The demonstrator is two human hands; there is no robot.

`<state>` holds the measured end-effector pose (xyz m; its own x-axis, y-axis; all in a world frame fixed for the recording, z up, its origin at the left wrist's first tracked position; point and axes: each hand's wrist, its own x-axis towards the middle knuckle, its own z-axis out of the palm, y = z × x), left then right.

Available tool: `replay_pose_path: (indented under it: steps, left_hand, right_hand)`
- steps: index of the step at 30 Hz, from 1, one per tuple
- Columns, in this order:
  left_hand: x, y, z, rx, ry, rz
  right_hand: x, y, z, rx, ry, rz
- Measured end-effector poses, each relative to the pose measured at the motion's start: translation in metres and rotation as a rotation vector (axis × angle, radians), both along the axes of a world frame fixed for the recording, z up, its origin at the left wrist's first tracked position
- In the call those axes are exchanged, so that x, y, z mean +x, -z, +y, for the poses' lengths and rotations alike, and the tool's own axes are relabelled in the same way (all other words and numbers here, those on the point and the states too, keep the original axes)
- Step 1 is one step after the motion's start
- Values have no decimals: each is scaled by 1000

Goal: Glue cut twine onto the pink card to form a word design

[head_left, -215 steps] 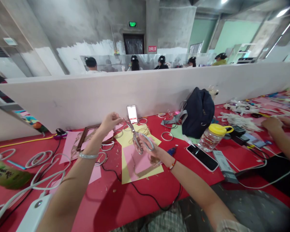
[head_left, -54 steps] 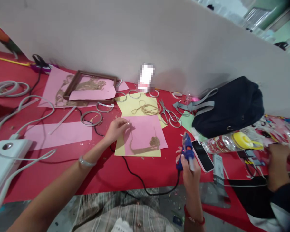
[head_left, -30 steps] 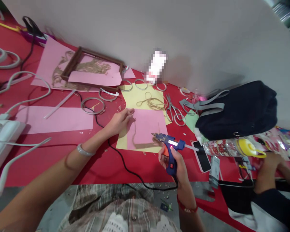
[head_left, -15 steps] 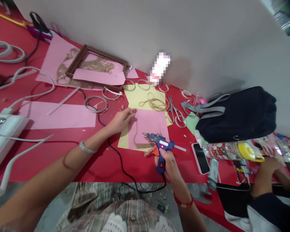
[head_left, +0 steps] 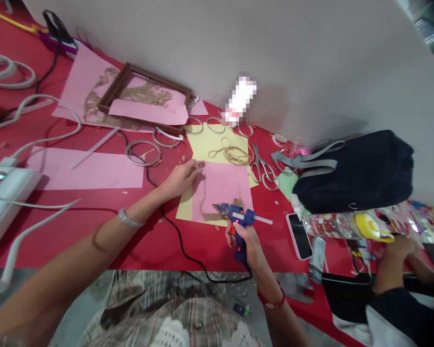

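My right hand (head_left: 244, 242) is shut around a blue hot glue gun (head_left: 237, 218), whose nozzle points left just above a pink paper sheet (head_left: 222, 185). A white glue stick (head_left: 263, 220) sticks out of the gun's back, and a black cord (head_left: 183, 246) trails from its handle. My left hand (head_left: 183, 178) rests at the sheet's left edge, fingers loosely apart, holding nothing. Brown twine (head_left: 201, 205) forms a line on the pink sheet, partly hidden by the gun. Beneath lies a yellow sheet (head_left: 217, 144) with a twine coil (head_left: 231, 153).
Steel scissors (head_left: 262, 168) lie right of the sheets, near a phone (head_left: 299, 236), navy bag (head_left: 354, 173) and yellow-lidded jar (head_left: 332, 225). A dark wooden frame (head_left: 144, 96) sits on pink paper beyond. A co-worker's hand (head_left: 392, 265) works at right.
The glue gun has swung lower and more level over the pink sheet, its nozzle still pointing left. My left hand stays in place. Earlier, my hands held the scissors, which now lie on the table.
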<state>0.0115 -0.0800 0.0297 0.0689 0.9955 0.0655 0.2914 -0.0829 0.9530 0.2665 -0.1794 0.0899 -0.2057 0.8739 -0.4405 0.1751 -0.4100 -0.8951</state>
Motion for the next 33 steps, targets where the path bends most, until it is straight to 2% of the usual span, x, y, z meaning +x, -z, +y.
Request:
replay_pose_path:
  steps: [6, 13, 25, 33]
  left_hand:
    - [0, 1, 0, 5, -5, 6]
    - [-1, 4, 1, 5, 0, 56]
    - [0, 4, 1, 7, 9, 59]
    - [1, 5, 1, 3, 3, 30]
  right_hand:
    - [-15, -6, 10, -43, -123, -17]
    - [-14, 1, 15, -3, -173, -55]
    - [-15, -3, 17, -10, -144, -137]
    - [-12, 3, 16, 25, -156, -160]
